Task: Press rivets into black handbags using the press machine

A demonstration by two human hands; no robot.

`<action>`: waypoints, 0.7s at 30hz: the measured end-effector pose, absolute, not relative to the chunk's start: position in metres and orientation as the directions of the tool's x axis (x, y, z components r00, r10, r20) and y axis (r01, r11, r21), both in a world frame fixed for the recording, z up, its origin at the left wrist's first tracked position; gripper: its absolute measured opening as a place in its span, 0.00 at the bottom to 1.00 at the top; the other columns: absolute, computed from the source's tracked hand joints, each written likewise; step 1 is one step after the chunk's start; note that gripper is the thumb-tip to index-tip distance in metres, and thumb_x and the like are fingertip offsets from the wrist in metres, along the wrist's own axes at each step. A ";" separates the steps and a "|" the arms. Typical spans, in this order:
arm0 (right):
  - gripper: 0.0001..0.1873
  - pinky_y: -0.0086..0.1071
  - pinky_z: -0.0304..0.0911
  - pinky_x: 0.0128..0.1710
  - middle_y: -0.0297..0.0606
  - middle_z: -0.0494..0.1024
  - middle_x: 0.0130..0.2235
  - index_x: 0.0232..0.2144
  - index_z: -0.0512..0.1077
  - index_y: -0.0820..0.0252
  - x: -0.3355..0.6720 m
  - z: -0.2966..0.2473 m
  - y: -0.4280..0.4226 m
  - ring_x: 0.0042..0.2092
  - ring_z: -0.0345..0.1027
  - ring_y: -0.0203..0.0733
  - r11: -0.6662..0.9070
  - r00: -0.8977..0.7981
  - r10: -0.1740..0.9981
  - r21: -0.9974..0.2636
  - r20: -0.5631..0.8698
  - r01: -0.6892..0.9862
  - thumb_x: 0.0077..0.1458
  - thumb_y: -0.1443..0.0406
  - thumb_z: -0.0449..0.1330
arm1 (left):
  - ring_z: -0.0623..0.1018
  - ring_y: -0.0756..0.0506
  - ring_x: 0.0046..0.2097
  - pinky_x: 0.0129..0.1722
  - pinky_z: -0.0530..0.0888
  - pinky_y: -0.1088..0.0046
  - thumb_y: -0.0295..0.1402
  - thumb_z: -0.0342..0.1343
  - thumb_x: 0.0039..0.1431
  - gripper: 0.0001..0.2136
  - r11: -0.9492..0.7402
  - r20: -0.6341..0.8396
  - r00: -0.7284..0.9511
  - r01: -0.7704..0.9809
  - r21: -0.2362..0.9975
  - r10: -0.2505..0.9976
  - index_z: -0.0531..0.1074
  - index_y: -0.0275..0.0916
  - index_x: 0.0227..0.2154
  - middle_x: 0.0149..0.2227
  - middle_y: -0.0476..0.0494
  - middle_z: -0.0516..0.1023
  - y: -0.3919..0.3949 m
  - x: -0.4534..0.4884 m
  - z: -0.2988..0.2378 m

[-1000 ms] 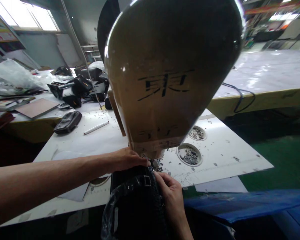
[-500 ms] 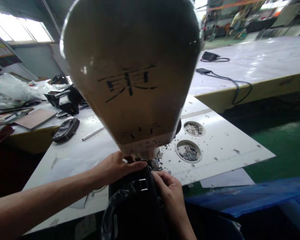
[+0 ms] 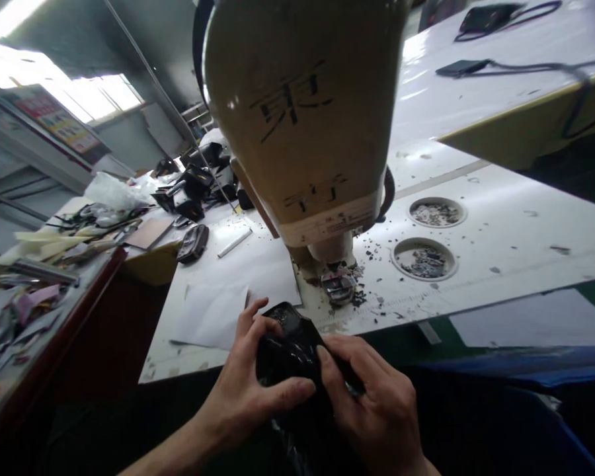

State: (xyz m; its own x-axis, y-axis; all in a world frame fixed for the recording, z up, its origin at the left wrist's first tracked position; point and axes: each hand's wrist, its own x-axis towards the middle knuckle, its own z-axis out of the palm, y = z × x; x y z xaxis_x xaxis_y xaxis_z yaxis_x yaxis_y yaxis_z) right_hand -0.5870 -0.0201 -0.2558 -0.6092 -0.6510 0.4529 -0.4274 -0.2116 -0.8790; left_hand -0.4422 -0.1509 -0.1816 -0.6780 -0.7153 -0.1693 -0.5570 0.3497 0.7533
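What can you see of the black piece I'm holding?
The black piece is glossy, like leather or plastic film, with a rounded top end flecked with specks. It is held at the near edge of the table, apart from the machine. The left hand grips its left side, thumb across the front; the right hand pinches its right side. Its lower part is hidden.

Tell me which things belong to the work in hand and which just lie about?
In use: black glossy piece, held by left hand and right hand, before the tan machine.
Lying about: white marker, black pouch, brown board, plastic bag.
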 end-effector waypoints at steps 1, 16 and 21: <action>0.08 0.29 0.72 0.47 0.37 0.82 0.41 0.44 0.76 0.55 -0.585 -0.257 -0.015 0.43 0.78 0.40 -0.216 -0.594 -0.656 -0.869 0.467 -0.445 0.65 0.70 0.60 | 0.58 0.28 0.70 0.65 0.66 0.45 0.49 0.71 0.47 0.24 0.333 -0.145 -0.666 -0.534 0.777 -0.732 0.71 0.47 0.44 0.72 0.43 0.50 -0.141 -0.437 -0.187; 0.18 0.34 0.74 0.47 0.41 0.75 0.48 0.54 0.76 0.51 -0.582 -0.282 0.114 0.48 0.73 0.43 -0.110 -0.445 -0.818 -0.858 0.365 -0.501 0.64 0.69 0.63 | 0.68 0.33 0.62 0.60 0.69 0.53 0.38 0.73 0.45 0.23 0.429 0.103 -0.635 -0.384 0.818 -0.765 0.65 0.44 0.39 0.61 0.40 0.64 -0.029 -0.433 -0.264; 0.07 0.31 0.70 0.40 0.36 0.74 0.38 0.44 0.80 0.54 -0.570 -0.289 0.118 0.41 0.71 0.39 -0.021 -0.474 -0.857 -0.934 0.201 -0.357 0.67 0.66 0.62 | 0.68 0.34 0.61 0.61 0.69 0.51 0.37 0.71 0.47 0.21 0.449 0.107 -0.665 -0.368 0.814 -0.739 0.65 0.44 0.38 0.58 0.40 0.64 -0.018 -0.431 -0.276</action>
State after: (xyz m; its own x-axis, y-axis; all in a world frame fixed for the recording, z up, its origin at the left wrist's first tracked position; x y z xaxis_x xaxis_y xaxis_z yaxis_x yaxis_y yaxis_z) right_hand -0.5705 0.1178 -0.2892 -0.4738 -0.8575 0.2008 -0.3569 -0.0215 -0.9339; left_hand -0.4308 -0.0175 -0.2760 -0.6650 -0.7392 0.1071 -0.3682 0.4492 0.8141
